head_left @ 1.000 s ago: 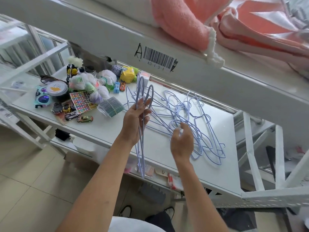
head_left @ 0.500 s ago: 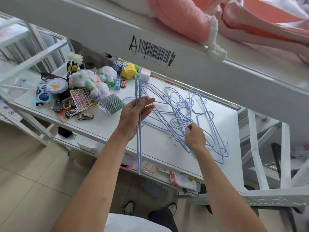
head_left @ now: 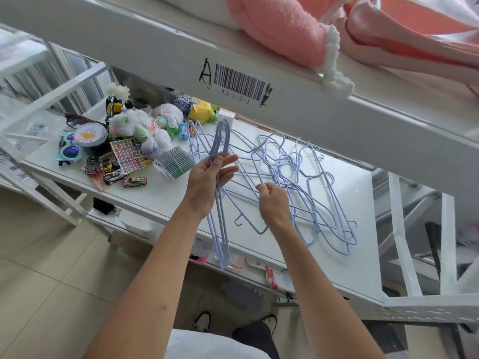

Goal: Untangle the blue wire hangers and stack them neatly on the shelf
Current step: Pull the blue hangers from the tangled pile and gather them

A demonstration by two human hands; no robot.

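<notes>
Several pale blue wire hangers lie in a tangled pile point(head_left: 305, 187) on the white shelf point(head_left: 166, 195), spreading from its middle to the right. My left hand point(head_left: 207, 180) grips a small aligned bunch of hangers point(head_left: 219, 229) by their necks, hooks pointing up and bodies hanging past the shelf's front edge. My right hand point(head_left: 273, 203) pinches the wire of one hanger point(head_left: 255, 161) at the pile's left side and holds it slightly raised.
The shelf's left end holds clutter: toy cars point(head_left: 134, 181), a sticker sheet point(head_left: 128, 155), blue sunglasses point(head_left: 68, 151), a round tin point(head_left: 90, 133), bagged items point(head_left: 140, 128). An upper shelf beam with a barcode label point(head_left: 238, 85) hangs overhead, with pink fabric point(head_left: 290, 27) on top. Tiled floor lies below.
My right hand moved left from the pile's lower edge and pinched a hanger wire. The bunch in my left hand tilted slightly; its hooks now show above my fingers.
</notes>
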